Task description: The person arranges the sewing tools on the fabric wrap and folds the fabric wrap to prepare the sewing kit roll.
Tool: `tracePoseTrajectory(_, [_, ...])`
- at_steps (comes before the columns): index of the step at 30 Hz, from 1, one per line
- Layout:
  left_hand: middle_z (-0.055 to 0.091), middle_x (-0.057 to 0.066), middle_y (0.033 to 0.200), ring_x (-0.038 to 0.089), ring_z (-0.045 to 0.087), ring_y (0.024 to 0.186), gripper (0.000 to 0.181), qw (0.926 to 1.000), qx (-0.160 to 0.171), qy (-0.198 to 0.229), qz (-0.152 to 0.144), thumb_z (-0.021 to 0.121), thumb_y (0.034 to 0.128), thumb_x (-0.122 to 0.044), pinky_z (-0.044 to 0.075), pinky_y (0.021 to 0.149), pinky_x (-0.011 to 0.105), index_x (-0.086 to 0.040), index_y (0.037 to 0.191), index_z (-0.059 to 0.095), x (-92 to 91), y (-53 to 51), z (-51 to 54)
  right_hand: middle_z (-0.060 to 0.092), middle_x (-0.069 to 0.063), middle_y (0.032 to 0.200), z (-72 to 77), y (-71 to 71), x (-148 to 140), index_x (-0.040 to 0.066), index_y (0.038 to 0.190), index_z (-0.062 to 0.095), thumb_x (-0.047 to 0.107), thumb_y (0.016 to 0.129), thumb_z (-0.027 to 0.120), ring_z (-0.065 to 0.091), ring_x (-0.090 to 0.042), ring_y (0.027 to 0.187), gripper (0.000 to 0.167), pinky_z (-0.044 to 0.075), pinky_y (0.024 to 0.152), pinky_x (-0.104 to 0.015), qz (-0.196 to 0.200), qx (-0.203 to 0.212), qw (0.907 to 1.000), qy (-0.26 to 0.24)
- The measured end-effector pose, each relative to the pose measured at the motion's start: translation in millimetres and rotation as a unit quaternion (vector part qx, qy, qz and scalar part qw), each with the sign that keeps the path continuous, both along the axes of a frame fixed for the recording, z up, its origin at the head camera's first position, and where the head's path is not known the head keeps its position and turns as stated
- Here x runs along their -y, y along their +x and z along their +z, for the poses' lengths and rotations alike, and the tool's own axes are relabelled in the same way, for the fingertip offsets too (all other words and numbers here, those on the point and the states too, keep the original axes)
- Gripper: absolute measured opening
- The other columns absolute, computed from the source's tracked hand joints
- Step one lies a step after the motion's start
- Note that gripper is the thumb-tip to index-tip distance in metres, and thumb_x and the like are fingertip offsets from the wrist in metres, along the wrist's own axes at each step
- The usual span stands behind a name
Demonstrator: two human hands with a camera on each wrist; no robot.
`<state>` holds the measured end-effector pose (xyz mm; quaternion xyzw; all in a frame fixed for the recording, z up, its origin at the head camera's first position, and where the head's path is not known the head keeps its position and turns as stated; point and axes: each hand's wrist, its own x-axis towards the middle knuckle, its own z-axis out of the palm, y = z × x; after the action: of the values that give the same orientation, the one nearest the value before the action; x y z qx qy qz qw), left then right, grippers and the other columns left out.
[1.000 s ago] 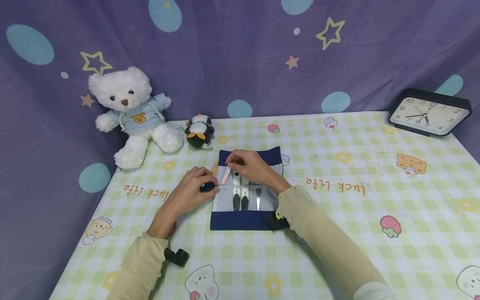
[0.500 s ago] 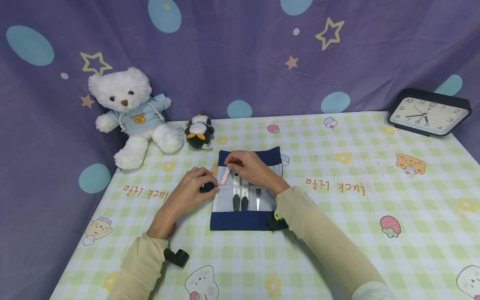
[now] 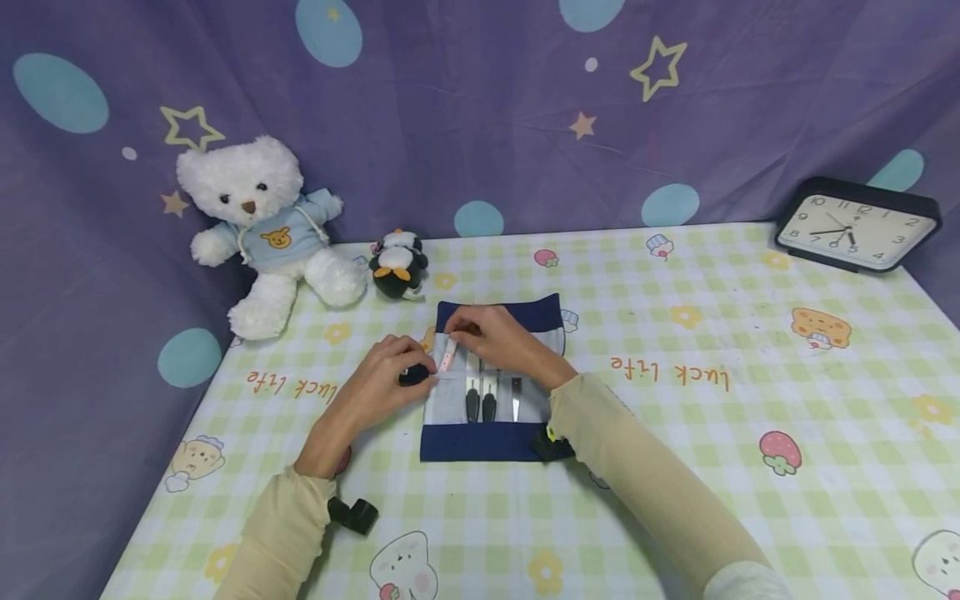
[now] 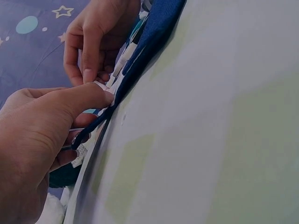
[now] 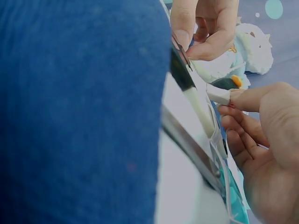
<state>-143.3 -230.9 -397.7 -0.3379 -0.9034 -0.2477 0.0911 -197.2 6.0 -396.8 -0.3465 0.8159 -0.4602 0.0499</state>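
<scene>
Pinching a slim pink-and-white stick (image 3: 447, 356) in the right hand (image 3: 493, 335) while gripping the edge of a flat navy-and-grey fabric case (image 3: 480, 442) in the left hand (image 3: 381, 379) nearby, apparently for steadiness.

Pink stick (image 3: 447, 357), tip hidden by right hand (image 3: 492, 335)
</scene>
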Motion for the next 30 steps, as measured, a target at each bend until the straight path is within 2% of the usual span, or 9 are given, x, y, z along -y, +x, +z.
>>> tracePoseTrajectory(5, [0.066, 0.002, 0.096, 0.023, 0.058, 0.088, 0.008, 1.0, 0.006, 0.0, 0.002, 0.083, 0.0888, -0.014, 0.046, 0.08, 0.044, -0.012, 0.093, 0.077, 0.4, -0.1, -0.5, 0.072, -0.006, 0.107, 0.0, -0.3, 1.9, 0.004, 0.116, 0.072, 0.007, 0.104, 0.063, 0.066, -0.014, 0.093, 0.015, 0.052, 0.083, -0.027, -0.004, 0.016, 0.9999, 0.004])
tracePoseTrajectory(13, [0.066, 0.001, 0.098, 0.022, 0.058, 0.09, 0.009, 0.9997, 0.023, 0.004, 0.006, 0.082, 0.0892, -0.014, 0.046, 0.082, 0.044, -0.013, 0.095, 0.076, 0.3, 0.5, 0.2, 0.07, -0.004, 0.099, -0.3, 0.3, 3.5, 0.004, 0.113, 0.071, 0.01, 0.105, 0.063, 0.064, -0.014, 0.085, 0.013, 0.051, 0.077, -0.028, -0.026, 0.028, 0.9992, 0.012])
tracePoseTrajectory(24, [0.066, 0.001, 0.1, 0.024, 0.058, 0.094, 0.009, 0.999, 0.044, 0.0, 0.012, 0.081, 0.0903, -0.014, 0.047, 0.085, 0.045, -0.012, 0.097, 0.075, 0.1, 2.0, 1.5, 0.071, -0.004, 0.1, 0.0, -0.2, 5.1, 0.005, 0.111, 0.072, 0.009, 0.105, 0.062, 0.065, -0.012, 0.086, 0.013, 0.052, 0.078, -0.027, -0.014, 0.016, 0.9996, 0.02])
tracePoseTrajectory(30, [0.066, 0.001, 0.101, 0.024, 0.058, 0.095, 0.009, 0.9985, 0.053, 0.003, 0.013, 0.08, 0.0907, -0.013, 0.047, 0.087, 0.046, -0.012, 0.098, 0.075, 0.3, 2.2, 1.7, 0.072, -0.005, 0.103, 1.3, -1.4, 5.5, 0.004, 0.111, 0.073, 0.008, 0.105, 0.062, 0.066, -0.012, 0.089, 0.013, 0.052, 0.081, -0.027, -0.003, -0.011, 0.9999, 0.009])
